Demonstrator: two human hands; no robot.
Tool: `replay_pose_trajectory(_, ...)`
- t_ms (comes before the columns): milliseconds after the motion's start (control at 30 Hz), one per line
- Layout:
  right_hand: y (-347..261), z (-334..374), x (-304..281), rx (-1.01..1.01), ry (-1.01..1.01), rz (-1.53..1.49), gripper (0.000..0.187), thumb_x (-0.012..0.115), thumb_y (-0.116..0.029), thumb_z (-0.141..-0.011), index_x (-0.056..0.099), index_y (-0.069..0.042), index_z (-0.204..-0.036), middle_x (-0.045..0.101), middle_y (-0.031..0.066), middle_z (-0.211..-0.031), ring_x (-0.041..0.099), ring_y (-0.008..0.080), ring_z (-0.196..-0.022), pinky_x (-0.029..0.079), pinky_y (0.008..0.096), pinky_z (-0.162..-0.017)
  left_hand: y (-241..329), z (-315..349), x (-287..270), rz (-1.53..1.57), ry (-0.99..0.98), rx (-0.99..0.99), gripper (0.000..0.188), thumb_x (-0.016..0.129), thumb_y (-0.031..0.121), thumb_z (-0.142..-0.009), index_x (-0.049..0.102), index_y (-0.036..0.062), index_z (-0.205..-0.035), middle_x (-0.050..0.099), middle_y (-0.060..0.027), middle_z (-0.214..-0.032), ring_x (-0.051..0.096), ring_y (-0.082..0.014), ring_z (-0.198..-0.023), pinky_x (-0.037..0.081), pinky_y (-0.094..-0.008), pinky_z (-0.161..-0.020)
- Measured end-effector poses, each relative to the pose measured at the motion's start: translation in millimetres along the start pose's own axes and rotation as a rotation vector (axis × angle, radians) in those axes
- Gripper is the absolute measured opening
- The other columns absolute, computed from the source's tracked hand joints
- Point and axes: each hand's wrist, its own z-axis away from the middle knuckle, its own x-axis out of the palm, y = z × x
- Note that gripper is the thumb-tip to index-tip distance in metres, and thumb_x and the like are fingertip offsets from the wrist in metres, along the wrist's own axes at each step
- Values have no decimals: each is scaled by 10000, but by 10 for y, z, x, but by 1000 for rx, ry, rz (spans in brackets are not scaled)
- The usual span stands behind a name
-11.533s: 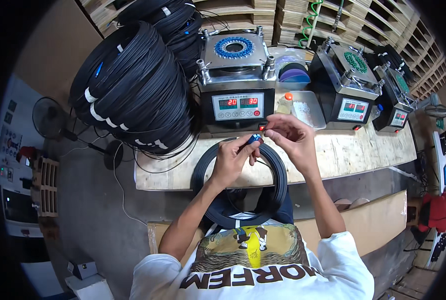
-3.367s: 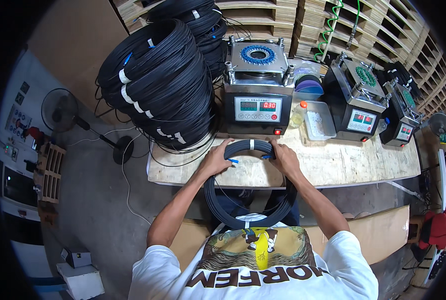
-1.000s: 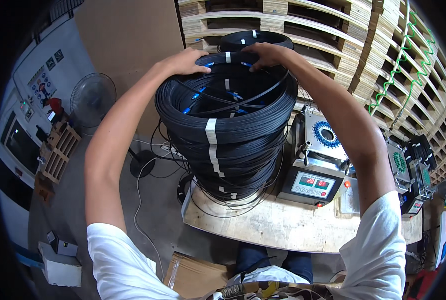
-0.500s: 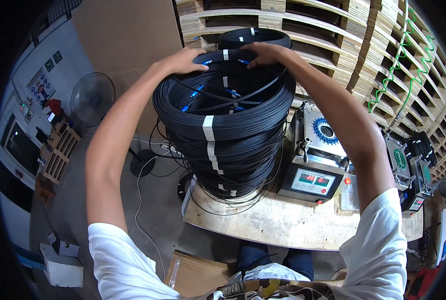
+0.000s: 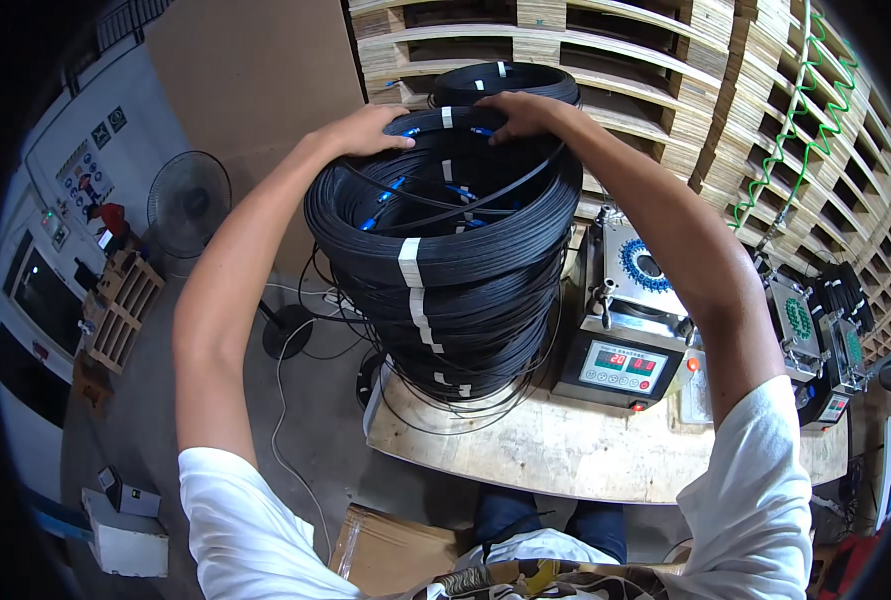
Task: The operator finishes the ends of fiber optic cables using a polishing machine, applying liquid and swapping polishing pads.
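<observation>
A tall stack of black cable coils [image 5: 356, 232], bound with white tape strips [image 5: 410, 262], stands on the wooden bench in front of me. My left hand [image 5: 371, 130] grips the far left rim of the top coil, its thumb on the inner side. Farther right on the same rim, my right hand [image 5: 524, 115] holds on too, thumb inward and fingers partly hidden behind the coil. Blue connectors [image 5: 390, 190] show inside the ring and near both thumbs. Loose black cable lengths cross the coil's opening.
Beside the stack sits a polishing-type machine [image 5: 621, 350] with a lit display and blue-ringed plate [image 5: 646, 262]. Another coil stack [image 5: 558, 88] stands behind. Wooden pallets [image 5: 626, 60] rise at the back, a standing fan [image 5: 190, 205] at left. Similar machines [image 5: 796, 318] line the right.
Both hands keep their hold on the top coil's far rim, barely moving. The whole view has shifted slightly, and the machine's display reading has changed.
</observation>
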Motion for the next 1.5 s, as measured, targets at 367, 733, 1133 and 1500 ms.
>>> replay_pose_trajectory(367, -16, 367, -150, -29, 53, 24, 689, 742, -313, -837, 459, -174, -1450, 581, 173, -1338, 544, 346, -1241, 445, 424, -1041, 88, -44, -119, -75, 59, 78, 552, 669, 376, -902, 534, 47, -1325, 635, -254, -1171, 610, -389, -1085, 478, -443, -953)
replay_pose_trajectory(733, 256, 2039, -363, -210, 420, 10, 544, 619, -103, -860, 518, -84, -1394, 696, 140, -826, 621, 187, -718, 504, 332, -688, 2060, 435, -422, 96, 463, 345, 411, 650, 317, -916, 616, 50, -1227, 664, -189, -1055, 645, -323, -951, 512, -395, -838)
replay_pose_trajectory(1133, 1225, 5109, -41, 74, 544, -354, 489, 593, -38, -919, 521, -143, -1391, 711, 102, -971, 681, 145, -884, 562, 326, -771, 4157, 1140, 1864, 141, 510, 549, 172, 659, 117, -838, 662, 38, -991, 626, -113, -1010, 588, -297, -988, 481, -400, -869)
replay_pose_trajectory(1500, 2355, 7996, 1159, 651, 846, -781, 396, 572, -122, -983, 518, -50, -1368, 628, 32, -1020, 578, 85, -832, 481, 230, -722, 4672, 1222, 2990, 18, 89, 173, 672, 608, 84, -839, 413, 165, -1477, 530, -102, -1044, 527, -258, -974, 381, -403, -769)
